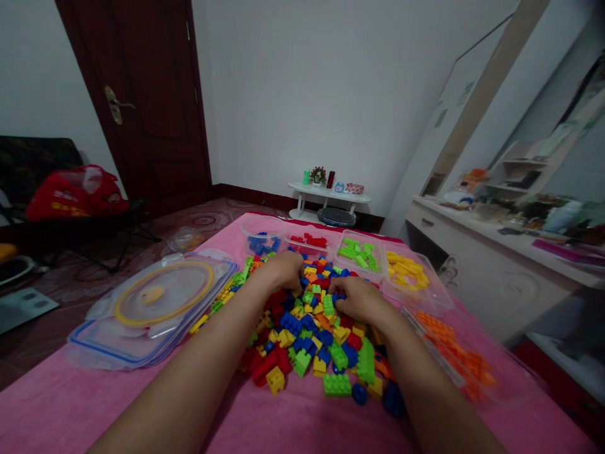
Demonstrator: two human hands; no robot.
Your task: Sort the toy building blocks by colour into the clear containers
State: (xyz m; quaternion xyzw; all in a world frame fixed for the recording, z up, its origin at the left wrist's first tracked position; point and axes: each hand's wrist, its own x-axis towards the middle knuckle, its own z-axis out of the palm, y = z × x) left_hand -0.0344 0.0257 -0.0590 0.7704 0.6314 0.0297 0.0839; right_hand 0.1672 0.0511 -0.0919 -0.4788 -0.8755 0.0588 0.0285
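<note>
A heap of small plastic building bricks [312, 340] in red, blue, green, yellow and orange lies on a pink cloth. My left hand [283, 271] rests on the far left of the heap with its fingers curled down into the bricks. My right hand [354, 299] sits just to its right, fingers also curled among the bricks near a blue one. What either hand grips is hidden by the fingers.
Behind the heap stand clear tubs of sorted bricks: blue [261, 234], red [309, 243], green [359, 253], yellow [409, 274], and an orange one [454, 353] at right. Stacked clear lids [151, 306] lie at left. A white dresser [496, 265] stands on the right.
</note>
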